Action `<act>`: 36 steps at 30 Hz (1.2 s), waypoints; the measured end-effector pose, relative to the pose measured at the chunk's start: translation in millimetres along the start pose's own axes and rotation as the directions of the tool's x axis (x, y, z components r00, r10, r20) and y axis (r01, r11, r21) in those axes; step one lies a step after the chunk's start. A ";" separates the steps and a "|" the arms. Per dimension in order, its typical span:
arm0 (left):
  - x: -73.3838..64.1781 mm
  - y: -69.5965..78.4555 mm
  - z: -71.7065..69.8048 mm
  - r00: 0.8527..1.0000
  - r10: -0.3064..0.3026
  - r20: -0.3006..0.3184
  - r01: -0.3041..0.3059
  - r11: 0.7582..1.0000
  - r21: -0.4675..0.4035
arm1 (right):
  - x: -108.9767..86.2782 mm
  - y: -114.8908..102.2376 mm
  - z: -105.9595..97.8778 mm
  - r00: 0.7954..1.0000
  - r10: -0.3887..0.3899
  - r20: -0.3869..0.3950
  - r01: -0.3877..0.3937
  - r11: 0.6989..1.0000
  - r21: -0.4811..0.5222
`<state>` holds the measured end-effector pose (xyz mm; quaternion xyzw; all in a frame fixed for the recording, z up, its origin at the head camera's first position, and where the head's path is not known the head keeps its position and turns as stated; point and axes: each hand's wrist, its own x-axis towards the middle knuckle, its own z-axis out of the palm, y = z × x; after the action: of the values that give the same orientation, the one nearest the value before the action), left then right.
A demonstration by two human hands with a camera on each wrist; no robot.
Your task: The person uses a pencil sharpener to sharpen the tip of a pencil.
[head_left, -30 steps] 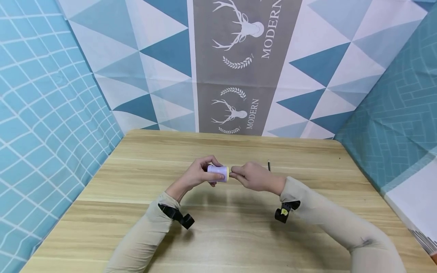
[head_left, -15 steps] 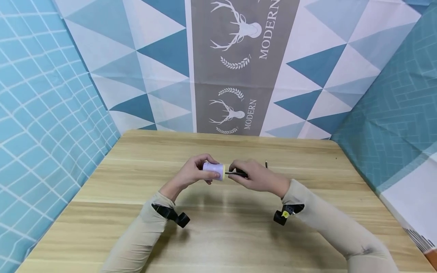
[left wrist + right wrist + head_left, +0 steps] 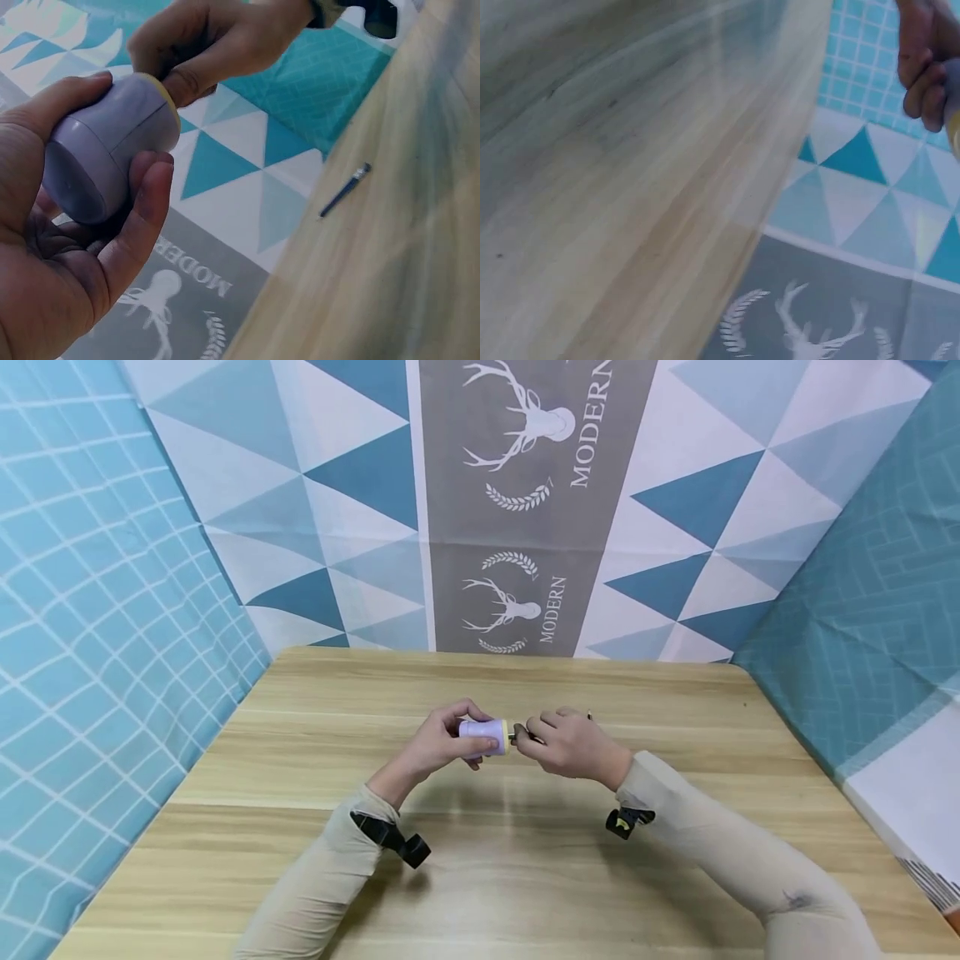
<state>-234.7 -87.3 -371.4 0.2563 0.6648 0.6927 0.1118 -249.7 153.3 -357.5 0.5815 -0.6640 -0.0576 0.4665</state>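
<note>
My left hand [image 3: 442, 743] grips a lavender cylinder [image 3: 480, 737] with a yellow rim [image 3: 166, 94], held sideways above the table. In the left wrist view its glossy dark end faces the camera. My right hand [image 3: 573, 743] pinches a thin dark, pencil-like stick [image 3: 512, 736] against the yellow-rimmed end. Only a short silvery piece shows between rim and fingers; how deep the stick goes cannot be seen. In the right wrist view my left hand [image 3: 926, 67] and part of the cylinder show at the edge; my right hand is out of that frame.
A short dark pencil [image 3: 345, 190] with a silver band lies on the wooden table [image 3: 480, 877], mostly behind my right hand in the head view. Patterned cloth [image 3: 517, 510] hangs at the back, blue cloth at the sides. A white surface [image 3: 915, 793] borders the right edge.
Half a second ago more of the dark stick showed between the right fingers and the rim. The right hand has turned and regripped it, fingers now curled differently. The left hand still holds the cylinder.
</note>
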 end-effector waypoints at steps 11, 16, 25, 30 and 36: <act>3.2 -9.1 -6.9 1.000 -0.006 0.009 0.006 1.000 0.031 | 10.4 -3.1 3.1 0.891 0.319 0.323 -0.453 0.570 0.685; 2.6 -10.4 -6.6 0.999 -0.009 0.035 0.007 0.999 0.040 | 14.8 1.8 -3.4 0.615 0.313 0.724 -0.762 0.001 0.647; 2.5 -8.5 -0.8 0.993 0.062 0.103 -0.074 0.991 0.114 | 5.0 13.4 -2.1 0.327 -0.086 0.941 -0.737 -0.647 0.196; 1.2 -6.7 1.9 0.993 0.028 0.116 -0.042 0.991 0.123 | 5.5 13.2 -13.1 0.351 0.005 0.936 -0.768 -0.570 0.291; -0.4 -3.6 0.6 0.992 -0.060 0.113 0.048 0.993 0.107 | 10.2 8.3 -25.5 0.437 0.253 0.863 -0.820 -0.283 0.498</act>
<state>-234.7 -86.7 -375.1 0.2836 0.6991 0.6377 0.1553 -236.9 159.4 -332.5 0.2891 -0.7900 0.4886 -0.2316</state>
